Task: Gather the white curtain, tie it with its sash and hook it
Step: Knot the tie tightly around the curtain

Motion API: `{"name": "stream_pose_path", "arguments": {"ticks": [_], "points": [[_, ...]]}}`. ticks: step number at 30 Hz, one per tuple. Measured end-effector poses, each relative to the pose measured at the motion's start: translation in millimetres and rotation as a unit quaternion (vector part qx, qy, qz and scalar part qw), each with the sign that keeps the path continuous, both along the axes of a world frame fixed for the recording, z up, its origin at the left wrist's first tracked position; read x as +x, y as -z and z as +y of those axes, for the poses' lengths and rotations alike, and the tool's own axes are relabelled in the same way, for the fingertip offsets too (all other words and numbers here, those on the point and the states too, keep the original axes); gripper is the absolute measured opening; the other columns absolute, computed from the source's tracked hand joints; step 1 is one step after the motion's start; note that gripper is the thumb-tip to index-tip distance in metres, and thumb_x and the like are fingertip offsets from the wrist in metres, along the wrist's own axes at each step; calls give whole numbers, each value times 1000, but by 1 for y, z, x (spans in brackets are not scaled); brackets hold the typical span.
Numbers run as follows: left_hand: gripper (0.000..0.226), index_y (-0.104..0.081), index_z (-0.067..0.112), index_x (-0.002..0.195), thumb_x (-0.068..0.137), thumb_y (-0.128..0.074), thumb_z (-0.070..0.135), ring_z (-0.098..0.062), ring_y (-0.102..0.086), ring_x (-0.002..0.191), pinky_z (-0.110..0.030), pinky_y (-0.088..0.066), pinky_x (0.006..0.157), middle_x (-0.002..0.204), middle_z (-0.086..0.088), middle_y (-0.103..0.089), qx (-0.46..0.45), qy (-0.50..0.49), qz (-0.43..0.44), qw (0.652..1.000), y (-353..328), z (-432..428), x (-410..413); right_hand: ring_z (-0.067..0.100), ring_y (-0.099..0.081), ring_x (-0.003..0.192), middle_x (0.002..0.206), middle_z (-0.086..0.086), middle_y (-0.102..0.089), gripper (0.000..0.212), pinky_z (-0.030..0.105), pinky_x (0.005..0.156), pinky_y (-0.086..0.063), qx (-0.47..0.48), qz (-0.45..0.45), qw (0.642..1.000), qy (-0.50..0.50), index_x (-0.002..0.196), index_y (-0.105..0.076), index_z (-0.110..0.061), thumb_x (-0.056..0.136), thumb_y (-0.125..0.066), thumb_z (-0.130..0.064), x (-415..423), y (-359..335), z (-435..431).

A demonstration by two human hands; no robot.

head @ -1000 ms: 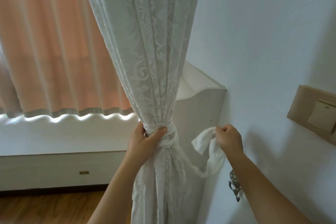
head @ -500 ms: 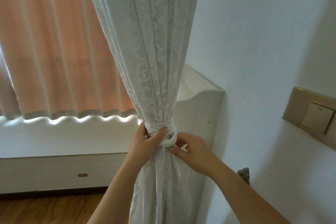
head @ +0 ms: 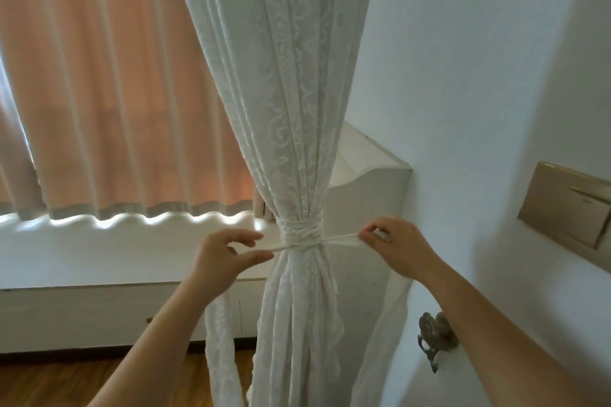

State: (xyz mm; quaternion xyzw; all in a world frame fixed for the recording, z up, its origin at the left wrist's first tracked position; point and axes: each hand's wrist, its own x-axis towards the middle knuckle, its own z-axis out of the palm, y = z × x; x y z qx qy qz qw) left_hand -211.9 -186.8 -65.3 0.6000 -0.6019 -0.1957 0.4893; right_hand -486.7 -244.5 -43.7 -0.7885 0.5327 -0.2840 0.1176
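The white lace curtain hangs gathered into a bunch, cinched at its waist by its white sash, which is wound round it several times. My left hand pinches one sash end left of the bunch. My right hand pinches the other end on the right. Both ends are stretched taut and level, away from the wrap. The loose tails of the sash hang down below each hand. A dark metal hook sits on the wall low at the right, partly behind my right forearm.
A peach curtain covers the window at the left, above a white sill and low white cabinet. A white cabinet stands behind the bunch against the wall. A beige wall switch is at the right. Wood floor lies below.
Both hands left the knot at the curtain's waist. Each now pinches a sash end and has pulled it outward, left hand to the left, right hand to the right.
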Motion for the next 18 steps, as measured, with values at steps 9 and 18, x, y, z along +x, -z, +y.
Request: {"name": "stream_pose_path", "arguments": {"ticks": [9,18], "points": [[17,-55,31,101,87,-63,25,-10,-62,78,-20,-45,69,87,0,-68,5,74,0,997,1,-6,-17,13,-51,75,87,0,-58,13,25,66,-40,109,-134,985,8,89,-55,-16,93,-48,-26,22,6,1],[12,-62,37,96,88,-61,28,4,-53,59,-20,-44,64,68,13,-57,-4,132,49,990,-5,-12,-30,6,-53,95,108,-9,-58,40,25,82,-43,120,-117,984,-67,114,-59,-33,79,-65,-50,46,-8,16]]}}
